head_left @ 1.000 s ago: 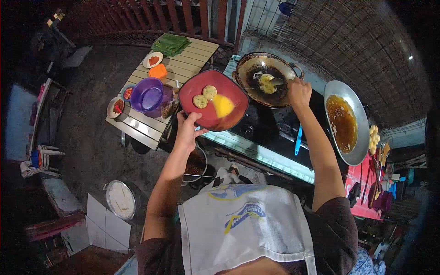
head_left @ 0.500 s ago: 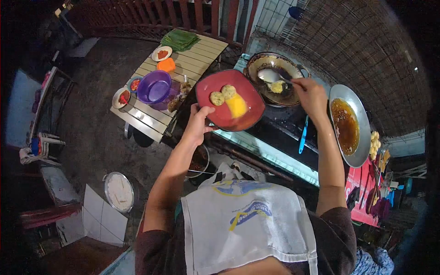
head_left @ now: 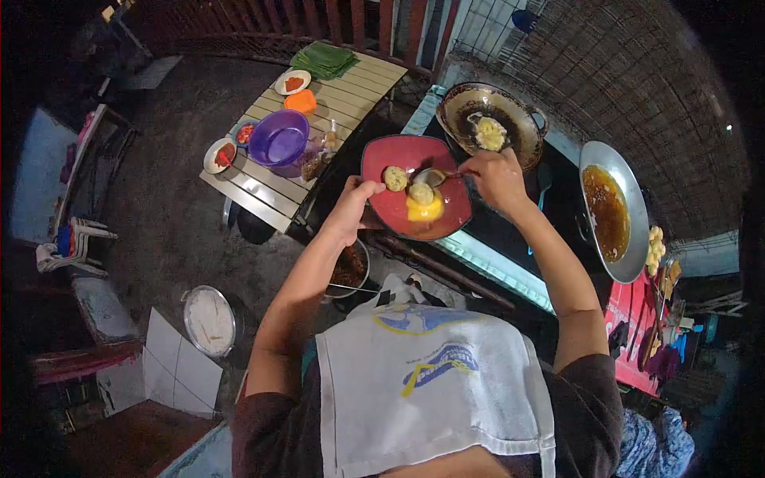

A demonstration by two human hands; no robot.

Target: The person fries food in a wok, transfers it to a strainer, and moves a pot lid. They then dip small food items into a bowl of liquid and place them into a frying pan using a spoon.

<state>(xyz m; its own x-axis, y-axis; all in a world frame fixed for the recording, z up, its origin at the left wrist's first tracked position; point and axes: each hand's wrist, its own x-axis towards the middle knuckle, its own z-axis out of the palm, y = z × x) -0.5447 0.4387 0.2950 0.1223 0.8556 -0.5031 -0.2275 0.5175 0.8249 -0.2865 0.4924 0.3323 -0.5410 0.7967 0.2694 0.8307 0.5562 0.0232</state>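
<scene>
My left hand (head_left: 351,213) grips the rim of a red square plate (head_left: 382,209), tilted slightly over the stove's front edge. On the plate are two round speckled patties: one patty (head_left: 394,178) sits at the left, and another patty (head_left: 421,193) lies against a pool of yellow beaten egg (head_left: 425,210). My right hand (head_left: 498,180) is closed on the handle of a metal spoon (head_left: 430,177), whose bowl rests at the second patty. Behind it, an egg-coated piece (head_left: 489,133) fries in oil in a dark wok (head_left: 519,119).
A grey pan of brown oil (head_left: 603,227) stands to the right. A blue-handled utensil (head_left: 543,185) lies between it and the wok. The slatted table (head_left: 263,188) at left holds a purple basin (head_left: 278,139), an orange container (head_left: 300,102), small bowls and green leaves (head_left: 323,60).
My right hand has brought the spoon from the wok down to the plate. The right-hand patty has shifted into the egg. The egg-coated piece stays in the wok.
</scene>
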